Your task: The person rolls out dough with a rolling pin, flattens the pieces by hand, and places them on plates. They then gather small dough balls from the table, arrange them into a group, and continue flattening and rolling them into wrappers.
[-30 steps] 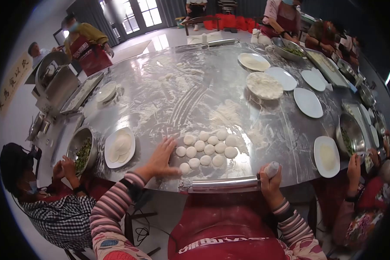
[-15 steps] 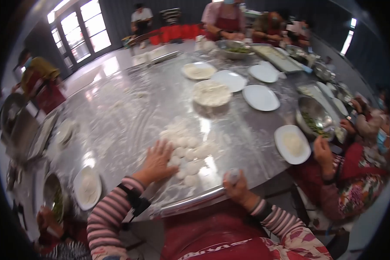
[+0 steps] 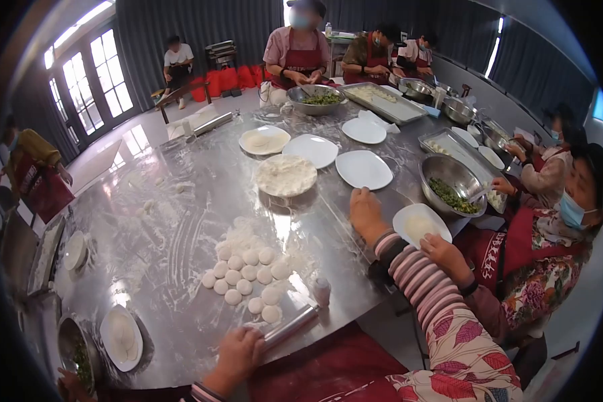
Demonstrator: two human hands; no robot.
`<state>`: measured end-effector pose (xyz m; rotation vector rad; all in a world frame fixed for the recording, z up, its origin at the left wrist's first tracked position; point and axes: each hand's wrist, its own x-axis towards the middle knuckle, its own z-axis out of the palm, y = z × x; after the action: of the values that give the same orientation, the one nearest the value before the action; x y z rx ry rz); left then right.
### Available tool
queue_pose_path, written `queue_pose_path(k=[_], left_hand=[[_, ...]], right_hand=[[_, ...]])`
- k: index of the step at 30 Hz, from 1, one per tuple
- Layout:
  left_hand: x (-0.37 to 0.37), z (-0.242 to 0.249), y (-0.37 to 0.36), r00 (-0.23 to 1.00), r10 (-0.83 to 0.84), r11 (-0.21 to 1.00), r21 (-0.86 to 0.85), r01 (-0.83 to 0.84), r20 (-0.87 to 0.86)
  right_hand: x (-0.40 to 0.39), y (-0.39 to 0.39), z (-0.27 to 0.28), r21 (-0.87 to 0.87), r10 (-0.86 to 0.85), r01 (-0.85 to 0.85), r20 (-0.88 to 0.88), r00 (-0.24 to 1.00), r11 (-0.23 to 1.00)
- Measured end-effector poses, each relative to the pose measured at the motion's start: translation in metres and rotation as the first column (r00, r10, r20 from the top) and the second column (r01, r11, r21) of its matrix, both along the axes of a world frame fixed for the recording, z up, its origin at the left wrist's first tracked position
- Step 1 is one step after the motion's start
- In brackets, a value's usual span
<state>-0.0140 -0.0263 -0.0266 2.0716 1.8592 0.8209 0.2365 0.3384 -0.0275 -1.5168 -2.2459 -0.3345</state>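
Note:
My left hand (image 3: 241,352) is at the near table edge, fingers curled over the end of a shiny steel bar (image 3: 292,326). My right hand (image 3: 367,216) reaches out to the right, its fingers bunched at the near rim of a white plate (image 3: 363,170); the fingertips are partly hidden. Several flattened dough rounds (image 3: 234,277) lie in a cluster in front of me, with loose flour (image 3: 244,234) behind them. A small pale cylinder (image 3: 321,293) stands upright by the bar's right end, touched by neither hand.
A bowl of flour (image 3: 286,176) and more white plates (image 3: 309,151) stand mid-table. On the right, a co-worker's hand (image 3: 447,258) is over a plate of wrappers (image 3: 417,222), beside a steel bowl of green filling (image 3: 452,187). A plate of wrappers (image 3: 122,338) lies at left.
My right hand has let go of the small cylinder and moved forward and right to the plate. My left hand has drawn back from the dough rounds to the table edge. The view has shifted.

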Motion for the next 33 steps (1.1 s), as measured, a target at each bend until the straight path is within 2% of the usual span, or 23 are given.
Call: queue_pose_path(k=[1, 2, 4, 5, 7, 9, 11, 13, 16, 17, 18, 21, 23, 25, 27, 28, 29, 30, 31, 32, 33], left_hand=[[0.001, 0.001, 0.001, 1.000, 0.008, 1.000, 0.007, -0.008, -0.005], [0.004, 0.005, 0.000, 0.995, -0.030, 0.998, 0.045, 0.035, -0.092], [0.006, 0.007, 0.001, 0.970, -0.082, 0.993, 0.069, 0.100, -0.229], [0.007, 0.010, 0.001, 0.970, -0.074, 0.993, 0.068, 0.092, -0.230], [0.010, 0.015, 0.002, 0.974, -0.068, 0.996, 0.034, 0.077, -0.215], [0.012, 0.018, 0.003, 0.980, -0.012, 0.997, 0.076, 0.028, -0.199], [0.013, 0.023, 0.004, 0.980, -0.060, 0.998, 0.018, 0.065, -0.192], [0.008, 0.016, 0.005, 0.981, -0.066, 0.997, 0.025, 0.072, -0.185], [0.008, 0.016, 0.001, 0.985, -0.074, 0.997, 0.010, 0.076, -0.157], [0.008, 0.017, 0.001, 0.987, -0.075, 0.997, -0.008, 0.074, -0.144], [0.007, 0.015, 0.002, 0.980, -0.079, 0.993, 0.067, 0.093, -0.183], [0.008, 0.010, -0.002, 0.981, -0.058, 0.990, 0.115, 0.080, -0.183], [0.010, 0.012, -0.004, 0.986, -0.034, 0.989, 0.135, 0.057, -0.163], [0.011, 0.010, -0.008, 0.990, -0.034, 0.987, 0.148, 0.055, -0.136], [0.011, 0.011, -0.010, 0.991, -0.017, 0.989, 0.140, 0.035, -0.131], [0.012, 0.009, -0.011, 0.992, -0.012, 0.990, 0.141, 0.030, -0.122], [0.012, 0.007, -0.012, 0.994, -0.004, 0.990, 0.139, 0.019, -0.109], [0.014, 0.007, -0.014, 0.995, 0.016, 0.990, 0.143, -0.001, -0.098], [0.016, 0.005, -0.016, 0.994, 0.040, 0.990, 0.136, -0.026, -0.099], [0.017, 0.004, -0.017, 0.994, 0.047, 0.989, 0.148, -0.032, -0.099], [0.017, 0.002, -0.015, 0.993, 0.054, 0.986, 0.165, -0.037, -0.100]], right_hand=[[0.001, 0.013, -0.003, -0.010, -0.060, 0.062, 0.122, 0.991, 0.998], [0.004, 0.026, -0.010, -0.006, -0.052, 0.053, 0.119, 0.992, 0.999], [0.006, 0.053, -0.027, 0.037, -0.158, 0.154, 0.301, 0.940, 0.987], [0.004, 0.057, -0.024, 0.036, -0.149, 0.145, 0.300, 0.942, 0.989], [0.003, 0.067, -0.019, 0.065, -0.155, 0.141, 0.421, 0.894, 0.988], [0.005, 0.075, -0.017, 0.087, -0.113, 0.085, 0.417, 0.902, 0.993], [0.007, 0.079, -0.020, 0.058, 0.005, -0.037, 0.479, 0.878, 0.998], [0.004, 0.079, -0.021, 0.078, 0.033, -0.082, 0.490, 0.871, 0.994], [0.003, 0.060, -0.019, -0.054, 0.177, -0.172, 0.455, 0.872, 0.984], [0.002, 0.044, -0.015, -0.054, 0.184, -0.179, 0.461, 0.868, 0.982], [0.001, 0.017, -0.007, -0.087, 0.275, -0.264, 0.431, 0.859, 0.961], [0.008, -0.062, 0.014, -0.184, 0.473, -0.436, 0.382, 0.794, 0.881], [0.014, -0.098, 0.008, -0.181, 0.505, -0.481, 0.466, 0.726, 0.858], [0.025, -0.121, 0.010, -0.162, 0.557, -0.549, 0.446, 0.701, 0.820], [0.035, -0.134, 0.010, -0.036, 0.452, -0.465, 0.311, 0.836, 0.885], [0.036, -0.148, 0.018, -0.103, 0.422, -0.410, 0.177, 0.889, 0.906], [0.037, -0.160, 0.022, -0.100, 0.438, -0.427, 0.177, 0.881, 0.899], [0.035, -0.173, 0.024, -0.167, 0.481, -0.532, -0.266, 0.835, 0.830], [0.032, -0.187, 0.025, -0.186, 0.394, -0.647, -0.660, 0.639, 0.739], [0.027, -0.200, 0.032, -0.147, 0.411, -0.778, -0.781, 0.470, 0.610], [0.016, -0.208, 0.032, -0.141, 0.425, -0.795, -0.783, 0.454, 0.589]])
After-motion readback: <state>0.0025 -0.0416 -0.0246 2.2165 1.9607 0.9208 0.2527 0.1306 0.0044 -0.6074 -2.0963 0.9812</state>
